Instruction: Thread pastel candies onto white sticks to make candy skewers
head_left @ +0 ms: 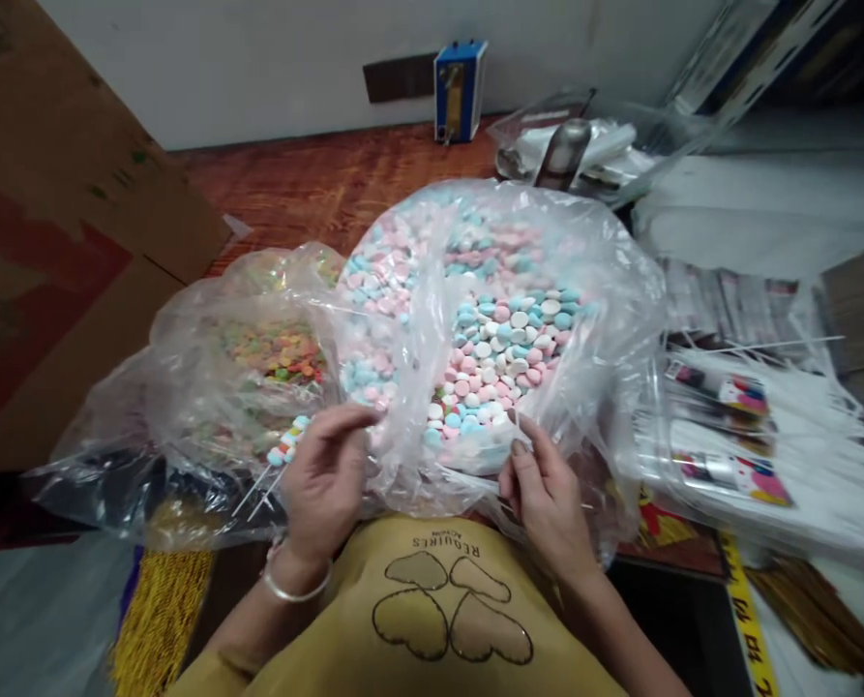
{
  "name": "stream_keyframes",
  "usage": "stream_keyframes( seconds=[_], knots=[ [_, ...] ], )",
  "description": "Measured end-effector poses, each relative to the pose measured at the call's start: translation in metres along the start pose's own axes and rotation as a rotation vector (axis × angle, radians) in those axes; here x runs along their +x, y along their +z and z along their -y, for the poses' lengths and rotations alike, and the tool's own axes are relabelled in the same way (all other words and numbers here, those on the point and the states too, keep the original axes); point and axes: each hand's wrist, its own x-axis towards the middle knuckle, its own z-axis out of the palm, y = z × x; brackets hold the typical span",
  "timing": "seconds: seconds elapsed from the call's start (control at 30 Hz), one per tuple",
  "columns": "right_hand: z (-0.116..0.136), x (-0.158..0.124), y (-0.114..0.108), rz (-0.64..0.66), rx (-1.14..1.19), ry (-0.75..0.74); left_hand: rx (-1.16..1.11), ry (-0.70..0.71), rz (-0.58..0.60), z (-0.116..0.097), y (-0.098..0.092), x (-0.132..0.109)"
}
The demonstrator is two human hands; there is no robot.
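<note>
A large clear plastic bag [424, 339] lies open in front of me, full of pink, blue and white button-shaped candies [504, 339]. At its lower left edge is my left hand [326, 474], fingers curled inward; what they hold, if anything, is hidden. My right hand [544, 484] is at the lower right of the bag's opening, thumb and forefinger pinched on a thin white stick [511, 416]. Beside my left wrist, finished candy sticks [284, 445] with coloured pieces at their tops lie on the plastic.
Left of the big bag is another clear bag of orange, red and green candies [279, 353]. A cardboard box [61, 242] rises at far left. Many white sticks [801, 407] and printed packets [729, 474] lie at right. A blue device [461, 92] stands against the wall.
</note>
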Motion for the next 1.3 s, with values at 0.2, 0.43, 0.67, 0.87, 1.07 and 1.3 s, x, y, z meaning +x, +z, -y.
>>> stream_keyframes(
  seconds=[0.2, 0.43, 0.67, 0.87, 1.07, 1.3],
  knots=[
    [-0.025, 0.026, 0.004, -0.047, -0.032, -0.045, -0.031, 0.124, 0.368, 0.005, 0.105, 0.023],
    [-0.065, 0.027, -0.006, -0.049, -0.030, 0.024, 0.592, 0.193, 0.100, 0.059, 0.085, 0.041],
    [-0.064, 0.032, -0.006, -0.035, 0.018, 0.057, 0.595, 0.133, 0.071, 0.067, 0.066, 0.037],
    [-0.067, 0.030, -0.005, -0.031, 0.058, 0.040, 0.418, 0.192, 0.167, 0.040, 0.082, 0.044],
    [-0.072, 0.031, -0.004, -0.035, 0.056, 0.025, 0.284, 0.180, 0.189, 0.034, 0.109, 0.074],
    [-0.072, 0.032, -0.003, -0.038, 0.054, 0.017, 0.349, 0.285, 0.454, 0.033, 0.124, 0.076]
  ],
)
